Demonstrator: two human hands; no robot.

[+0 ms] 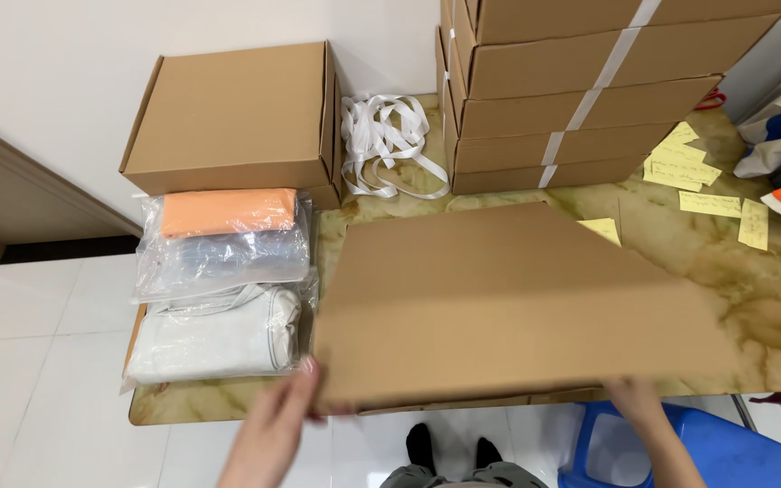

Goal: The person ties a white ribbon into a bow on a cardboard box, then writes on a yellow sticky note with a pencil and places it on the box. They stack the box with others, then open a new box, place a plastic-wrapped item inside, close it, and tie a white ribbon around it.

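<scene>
— Head view, looking down: where does the work stand?

— I have one flat cardboard sheet lying on the marble-patterned surface, still unfolded. It is a box blank, I judge, and no flap is raised yet. One made-up cardboard box already stands at the far left by the wall, and a strapped stack of flat blanks sits at the back. So I would say one box is done, this sheet is barely begun, and the stack is untouched.

— And your hands?

— Both sit at the sheet's near edge. My left hand comes up from below, fingers stretched and close together, fingertips pressed on the near left corner. My right hand is at the near right part of the edge, fingers tucked under the cardboard, so I cannot tell how firmly it grips. Neither hand is closed round anything else.

— What lies around the sheet?

— Just to its left is a pile of bagged clothes: an orange piece at the far end, a greyish one in the middle, a white one nearest me. Loose white strapping lies tangled between the box and the stack. Yellow paper notes are scattered at the right. A blue bin stands on the floor by my right arm.
</scene>
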